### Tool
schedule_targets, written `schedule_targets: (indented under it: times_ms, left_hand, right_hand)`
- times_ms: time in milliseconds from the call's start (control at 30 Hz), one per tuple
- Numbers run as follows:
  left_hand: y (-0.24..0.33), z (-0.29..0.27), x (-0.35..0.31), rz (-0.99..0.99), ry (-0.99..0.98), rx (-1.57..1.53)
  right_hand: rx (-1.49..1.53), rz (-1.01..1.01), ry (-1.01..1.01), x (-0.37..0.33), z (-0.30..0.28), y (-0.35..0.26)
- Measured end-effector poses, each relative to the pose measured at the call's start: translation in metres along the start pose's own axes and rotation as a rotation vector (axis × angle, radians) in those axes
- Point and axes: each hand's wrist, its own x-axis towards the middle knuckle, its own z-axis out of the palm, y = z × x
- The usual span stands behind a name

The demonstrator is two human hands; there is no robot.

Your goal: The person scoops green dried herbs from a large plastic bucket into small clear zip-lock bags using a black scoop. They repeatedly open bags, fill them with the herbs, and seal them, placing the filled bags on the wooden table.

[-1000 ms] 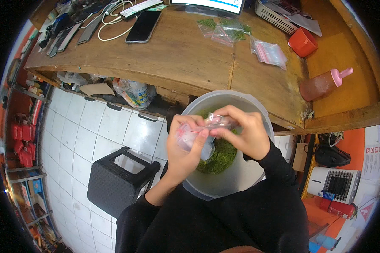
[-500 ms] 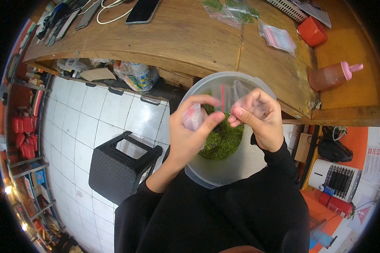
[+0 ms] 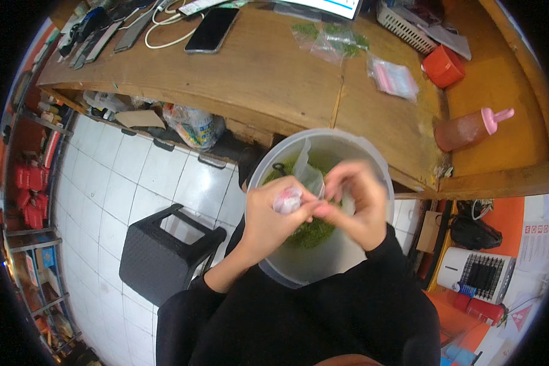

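Observation:
My left hand is closed around a crumpled bunch of small plastic bags. Its thumb and forefinger pinch a clear plastic zip bag, which stands up beyond the fingertips. Smeared by motion, my right hand is beside that bag with its thumb close to my left fingertips; whether it grips the bag is unclear. Below both hands is a round translucent tub holding shredded green plant material, partly hidden by my hands. A black looped handle pokes up from the green stuff.
On the wooden desk lie filled green bags, a stack of bags, a phone and cables. A red container and a pink-lidded bottle are at the right. A black stool stands on the left floor.
My hands have come closer together, and the clear bag has shifted left between them. My right thumb has moved to my left fingertips. The view has tilted slightly, showing more of the desk.

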Motion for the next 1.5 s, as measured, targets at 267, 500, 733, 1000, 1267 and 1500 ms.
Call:
schedule_targets:
  times_ms: [267, 500, 733, 1000, 1267, 1500]
  left_hand:
    - [-0.005, 0.001, 0.004, 0.18, 0.002, 0.074]
    - [-0.003, 0.008, -0.004, 0.441, 0.186, 0.622]
    - [-0.004, 0.004, 0.001, 0.436, -0.052, 0.427]
    - [-0.007, -0.005, 0.009, 0.472, 0.044, 0.338]
    - [-0.003, 0.006, 0.009, 0.609, 0.226, 0.763]
    - [-0.012, 0.002, 0.016, 0.861, 0.347, 0.67]
  right_hand:
    - [-0.288, -0.105, -0.181, 0.003, -0.002, 0.003]
    - [-0.624, -0.19, -0.146, 0.002, 0.004, 0.004]
    - [-0.348, -0.121, -0.055, 0.01, -0.001, 0.002]
    - [0.052, 0.107, -0.197, 0.001, -0.006, 0.002]
    - [-0.248, 0.05, -0.11, 0.003, -0.012, -0.001]
    - [-0.27, -0.261, 0.057, 0.014, -0.002, -0.001]
